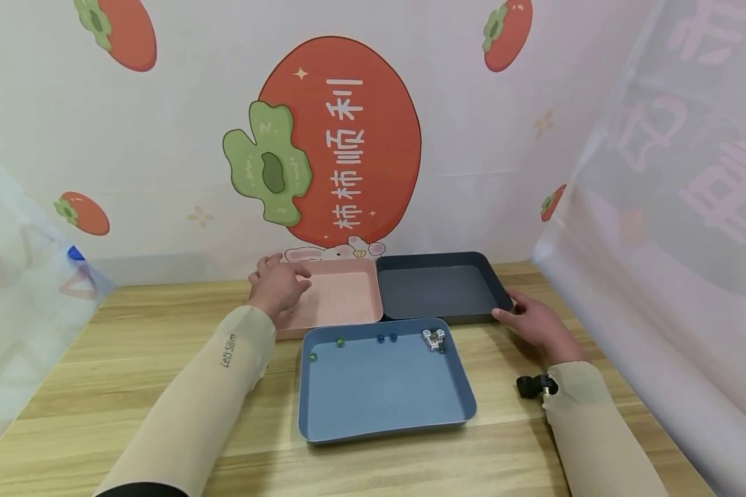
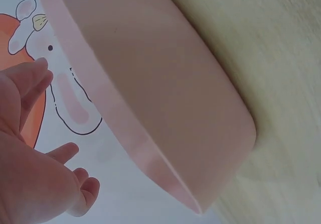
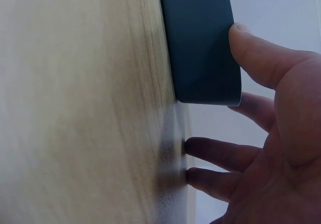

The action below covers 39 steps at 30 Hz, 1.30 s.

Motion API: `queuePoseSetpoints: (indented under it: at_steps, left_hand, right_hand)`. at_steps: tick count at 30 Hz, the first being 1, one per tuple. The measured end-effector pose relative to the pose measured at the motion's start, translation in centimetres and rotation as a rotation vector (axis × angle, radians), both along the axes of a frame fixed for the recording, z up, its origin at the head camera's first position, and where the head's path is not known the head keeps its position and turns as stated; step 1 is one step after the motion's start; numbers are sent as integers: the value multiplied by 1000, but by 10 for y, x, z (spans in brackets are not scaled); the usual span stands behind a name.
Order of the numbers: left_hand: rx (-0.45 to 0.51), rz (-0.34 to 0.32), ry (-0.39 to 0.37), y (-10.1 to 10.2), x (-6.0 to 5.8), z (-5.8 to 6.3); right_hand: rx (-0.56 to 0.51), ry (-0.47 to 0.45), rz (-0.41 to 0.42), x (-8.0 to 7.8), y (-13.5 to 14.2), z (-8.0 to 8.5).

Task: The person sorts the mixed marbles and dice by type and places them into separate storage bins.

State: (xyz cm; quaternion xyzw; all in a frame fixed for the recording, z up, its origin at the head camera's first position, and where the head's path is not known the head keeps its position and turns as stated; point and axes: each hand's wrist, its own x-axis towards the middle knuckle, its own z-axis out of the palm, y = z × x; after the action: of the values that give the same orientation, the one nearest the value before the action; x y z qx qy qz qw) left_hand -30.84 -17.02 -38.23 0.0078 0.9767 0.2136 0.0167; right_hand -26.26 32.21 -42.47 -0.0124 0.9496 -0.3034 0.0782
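Observation:
My left hand (image 1: 280,284) hovers over the left part of a shallow pink tray (image 1: 348,297), fingers spread and loosely bent with nothing between them. In the left wrist view, that hand (image 2: 42,184) shows apart from the tray's rim (image 2: 123,106). At the front right corner of a dark grey-blue tray (image 1: 438,290) is my right hand (image 1: 537,324). Its thumb (image 3: 256,50) lies against the rim of the dark tray (image 3: 200,48), while the index finger reaches partly hidden behind the corner. The remaining fingers extend, spread, beside the tray wall.
Nearer stands a blue tray (image 1: 379,386). Along its far side lie green beads (image 1: 340,342), blue beads (image 1: 381,339) and a cluster of small white pieces with dark spots (image 1: 433,338). A printed curtain (image 1: 460,172) hangs behind the wooden table (image 1: 130,359).

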Motion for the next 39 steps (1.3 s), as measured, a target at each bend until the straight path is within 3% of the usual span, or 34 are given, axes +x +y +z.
queuePoseSetpoints:
  at_steps: [17,23,32,39]
  left_hand:
    - [-22,-31,35,-7,4,10]
    - [-36,-87,72,-5,9,15]
    - [-130,-224,168,8,33,22]
    - [-145,-363,214,13,62,10]
  right_hand:
    - [16,11,16,2,0,2]
    - [15,13,17,2,-1,2]
    - [6,2,18,2,0,1]
    - [10,4,6,2,0,2]
